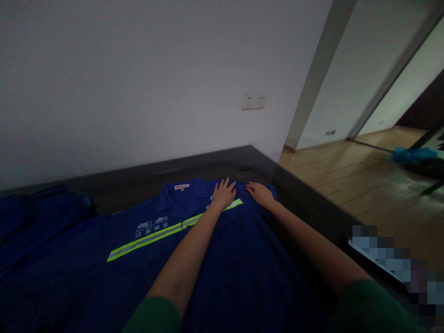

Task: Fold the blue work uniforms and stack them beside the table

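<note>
A dark blue work jacket (222, 249) lies spread front up on a dark table, its collar toward the wall. Across its chest runs a yellow-green and grey reflective stripe (145, 240), with white lettering above it. My left hand (225, 193) rests flat on the jacket's upper chest beside the collar, fingers spread. At the shoulder on the right, my right hand (261, 193) has its fingers bent together and pinches the cloth. The lower part of the jacket is dim, partly covered by my forearms.
More folded dark blue clothing (41, 212) lies at the left. The black table (305, 194) stands near a white wall with a socket plate (254, 101). A dark device (378, 263), partly pixelated, sits at the right edge. Beyond, a blue plastic bag (414, 154) lies on the wooden floor.
</note>
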The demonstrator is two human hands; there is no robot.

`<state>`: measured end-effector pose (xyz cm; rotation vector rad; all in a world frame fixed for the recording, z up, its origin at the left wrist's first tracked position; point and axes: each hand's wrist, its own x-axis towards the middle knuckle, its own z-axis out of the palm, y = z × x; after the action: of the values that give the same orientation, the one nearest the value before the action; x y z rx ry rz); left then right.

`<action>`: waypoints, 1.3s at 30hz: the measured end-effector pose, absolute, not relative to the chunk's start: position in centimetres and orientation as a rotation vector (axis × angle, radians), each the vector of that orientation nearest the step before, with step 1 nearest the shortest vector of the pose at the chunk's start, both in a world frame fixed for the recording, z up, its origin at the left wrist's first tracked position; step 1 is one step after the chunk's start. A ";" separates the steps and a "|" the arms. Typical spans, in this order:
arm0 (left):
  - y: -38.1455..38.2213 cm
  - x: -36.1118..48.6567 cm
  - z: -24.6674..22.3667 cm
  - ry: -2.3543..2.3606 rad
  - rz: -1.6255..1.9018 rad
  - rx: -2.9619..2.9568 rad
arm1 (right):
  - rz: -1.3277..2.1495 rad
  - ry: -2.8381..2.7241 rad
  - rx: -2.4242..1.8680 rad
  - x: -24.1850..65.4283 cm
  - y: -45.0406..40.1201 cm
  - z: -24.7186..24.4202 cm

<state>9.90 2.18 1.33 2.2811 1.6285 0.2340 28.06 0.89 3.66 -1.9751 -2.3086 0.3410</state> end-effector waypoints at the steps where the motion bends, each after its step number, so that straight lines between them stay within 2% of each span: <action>1: 2.3 10.0 0.9 1.636 0.224 2.271 | 0.331 -2.365 -1.962 28.6 0.5 3.4; 11: 2.4 9.7 0.0 1.655 0.303 2.266 | 0.172 -2.518 -2.027 30.3 -0.3 2.0; 19: -2.3 7.2 5.3 1.537 0.831 2.457 | -0.024 -2.461 -1.810 30.3 -0.4 1.9; 23: -7.5 -0.6 8.5 1.597 0.812 2.412 | -0.179 -2.321 -1.680 30.7 -1.1 2.8; 29: -16.7 -21.2 10.6 2.226 0.657 2.042 | -0.216 -2.110 -1.526 28.7 -3.6 5.9; 32: -21.2 -29.6 11.1 2.607 0.384 1.675 | -0.056 -2.203 -1.303 23.7 -6.2 8.5; 35: -24.1 -33.6 11.0 2.690 0.185 1.233 | 0.198 -2.415 -1.007 16.4 -10.5 11.7; 39: -25.1 -33.9 10.3 2.582 0.317 0.876 | 0.470 -2.775 -0.544 6.1 -18.4 15.2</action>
<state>-33.90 -25.08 10.28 0.8756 2.5824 0.3174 6.10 -18.39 15.16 -0.5445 -2.7750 0.4700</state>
